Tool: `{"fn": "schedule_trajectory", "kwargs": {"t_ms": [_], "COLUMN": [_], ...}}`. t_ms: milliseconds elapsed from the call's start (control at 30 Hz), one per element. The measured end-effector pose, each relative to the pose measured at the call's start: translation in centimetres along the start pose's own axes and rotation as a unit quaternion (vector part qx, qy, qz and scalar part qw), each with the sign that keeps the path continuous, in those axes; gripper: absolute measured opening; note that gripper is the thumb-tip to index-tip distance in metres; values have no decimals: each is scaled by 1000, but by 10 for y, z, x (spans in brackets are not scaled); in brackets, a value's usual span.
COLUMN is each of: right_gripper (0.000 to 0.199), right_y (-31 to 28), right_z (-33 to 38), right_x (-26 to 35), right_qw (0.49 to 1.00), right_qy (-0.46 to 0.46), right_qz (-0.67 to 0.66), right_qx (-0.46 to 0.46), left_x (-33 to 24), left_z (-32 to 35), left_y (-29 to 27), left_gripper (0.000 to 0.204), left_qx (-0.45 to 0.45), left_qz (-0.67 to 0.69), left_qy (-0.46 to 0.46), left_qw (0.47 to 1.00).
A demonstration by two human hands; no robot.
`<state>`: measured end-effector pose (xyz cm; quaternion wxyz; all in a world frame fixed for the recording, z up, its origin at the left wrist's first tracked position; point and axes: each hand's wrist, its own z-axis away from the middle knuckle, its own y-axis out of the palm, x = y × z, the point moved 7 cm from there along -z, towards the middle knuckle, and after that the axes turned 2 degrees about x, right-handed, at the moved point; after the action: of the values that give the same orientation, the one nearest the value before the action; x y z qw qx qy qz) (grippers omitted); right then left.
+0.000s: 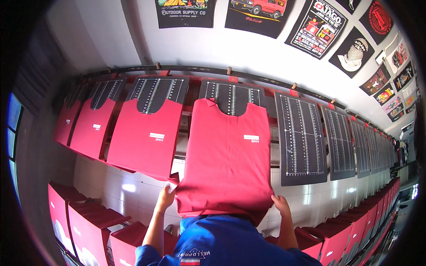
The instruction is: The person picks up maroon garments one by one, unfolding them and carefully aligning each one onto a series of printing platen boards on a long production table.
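In front of me a red shirt lies over a dark printing board, its neckline showing the board's white ruler markings. A small white print sits on the chest, and one corner by the neckline is folded over. The shirt's lower part hangs off the board's near end toward my body. My left hand pinches the lower left edge of the cloth. On the opposite side, my right hand has its fingers closed at the lower right edge. Some fingertips are hidden by the fabric.
To the left, more boards carry red shirts with the same print. Bare ruled boards run off to the right along a dark rail. Another row of red shirts stands low behind me. Printed samples hang on the wall.
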<state>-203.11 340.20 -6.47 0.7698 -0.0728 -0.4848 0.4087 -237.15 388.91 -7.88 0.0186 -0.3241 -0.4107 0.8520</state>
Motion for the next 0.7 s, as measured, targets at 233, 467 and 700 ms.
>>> {"fn": "schedule_trajectory", "kwargs": {"t_ms": [233,467,700], "right_gripper": [82,71,42], "right_y": [68,82,-48], "right_z": [-138,-48,-22], "right_x": [65,-9,201], "right_qw": [970,823,901], "right_qy": [26,106,-190], "right_qz": [-241,-438,-385], "right_qx": [8,347,72], "left_x": [-77,-10,-130], "left_z": [-121,-17,-24], "left_y": [45,56,-146], "left_gripper": [63,67,23], "left_qx": [134,333,152], "left_qz": [467,496,572], "left_qy": [31,-166,122], "left_qw": [873,784,797]}}
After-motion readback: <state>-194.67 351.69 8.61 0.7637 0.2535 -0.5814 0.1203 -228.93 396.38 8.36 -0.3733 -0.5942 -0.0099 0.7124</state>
